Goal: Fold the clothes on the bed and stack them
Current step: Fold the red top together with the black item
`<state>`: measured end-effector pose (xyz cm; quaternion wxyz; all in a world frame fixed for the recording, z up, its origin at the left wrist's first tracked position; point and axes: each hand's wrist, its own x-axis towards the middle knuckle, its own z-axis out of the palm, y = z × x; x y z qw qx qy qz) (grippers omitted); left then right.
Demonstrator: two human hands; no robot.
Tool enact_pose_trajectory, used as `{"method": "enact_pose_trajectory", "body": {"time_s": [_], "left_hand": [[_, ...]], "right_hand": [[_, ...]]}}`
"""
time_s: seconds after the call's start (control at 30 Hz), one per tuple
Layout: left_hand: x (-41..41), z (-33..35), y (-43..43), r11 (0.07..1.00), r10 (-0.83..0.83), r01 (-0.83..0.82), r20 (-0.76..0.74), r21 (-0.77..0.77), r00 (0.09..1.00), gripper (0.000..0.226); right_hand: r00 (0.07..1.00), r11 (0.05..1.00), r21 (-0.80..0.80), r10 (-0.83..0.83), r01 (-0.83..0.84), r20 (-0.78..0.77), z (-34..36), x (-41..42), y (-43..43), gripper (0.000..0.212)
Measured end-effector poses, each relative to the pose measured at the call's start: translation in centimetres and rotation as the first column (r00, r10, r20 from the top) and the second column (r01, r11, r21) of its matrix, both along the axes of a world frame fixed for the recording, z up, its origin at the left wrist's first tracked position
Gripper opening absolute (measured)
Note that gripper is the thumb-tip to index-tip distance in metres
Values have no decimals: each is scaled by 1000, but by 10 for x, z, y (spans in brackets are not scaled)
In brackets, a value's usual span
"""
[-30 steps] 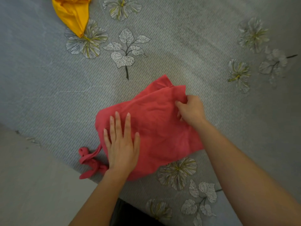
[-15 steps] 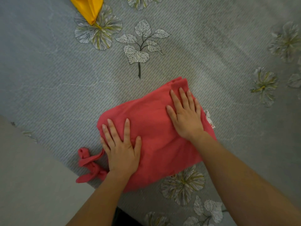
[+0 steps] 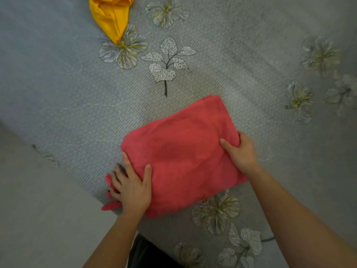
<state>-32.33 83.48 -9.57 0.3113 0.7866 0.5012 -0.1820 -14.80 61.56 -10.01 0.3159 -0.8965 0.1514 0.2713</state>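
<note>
Left hand [image 3: 133, 190] and right hand [image 3: 241, 152] are gripping opposite edges of the folded red garment [image 3: 181, 151], risking layers slipping apart on lifting.

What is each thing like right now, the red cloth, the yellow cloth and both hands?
Red cloth: folded into a flat bundle, ties poking out at one side.
Yellow cloth: bunched up, not folded, partly out of view.
Left hand: grips the red cloth's left edge, thumb on top.
Right hand: grips its right edge, thumb on top.
Bed sheet: spread flat under both cloths.
</note>
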Motion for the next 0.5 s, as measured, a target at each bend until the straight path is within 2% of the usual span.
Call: {"method": "enact_pose_trajectory", "body": {"time_s": [0.07, 0.13, 0.23, 0.33, 0.37, 0.5], "left_hand": [[13, 15, -3, 983, 122, -105, 106, -148, 987, 78], [22, 21, -2, 943, 265, -207, 208, -262, 942, 76], [22, 24, 6, 874, 425, -344, 196, -344, 883, 71], [16, 33, 11, 826, 479, -373, 177, -423, 860, 46], [13, 37, 12, 846, 444, -332, 206, -416, 872, 43], [-1, 61, 11, 932, 288, -183, 334, -313, 897, 41]], "right_hand": [[980, 974, 116, -191, 197, -63, 10, -11, 5, 50], [956, 946, 151, -271, 286, -116, 18, -19, 7, 40], [900, 886, 206, -367, 415, -233, 34, -29, 9, 34], [844, 845, 230, -380, 483, -378, 45, -41, 8, 35], [851, 852, 224, -376, 473, -365, 49, -48, 9, 34], [961, 960, 26, -278, 278, -1, 77, -83, 12, 31]]}}
